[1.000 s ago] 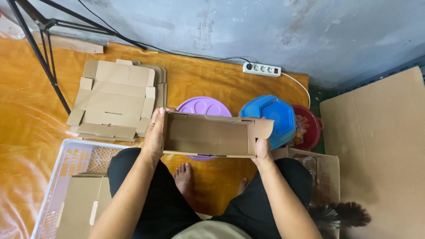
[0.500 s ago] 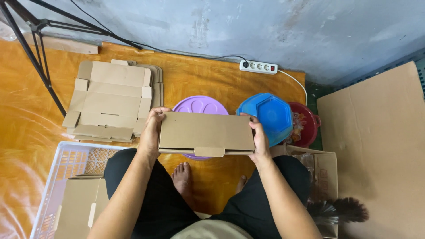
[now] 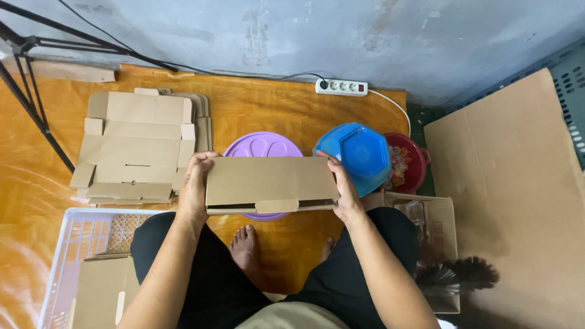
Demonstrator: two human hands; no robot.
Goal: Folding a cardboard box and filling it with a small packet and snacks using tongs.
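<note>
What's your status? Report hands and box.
Left hand and right hand grip box ends. Box closed, tab tucked, held level above purple lid. Nothing blocking.

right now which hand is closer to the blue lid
Right. The right hand grips the right end of the cardboard box, just left of the blue lid and almost touching it. The left hand holds the box's far end, beside the flat cardboard stack.
</note>
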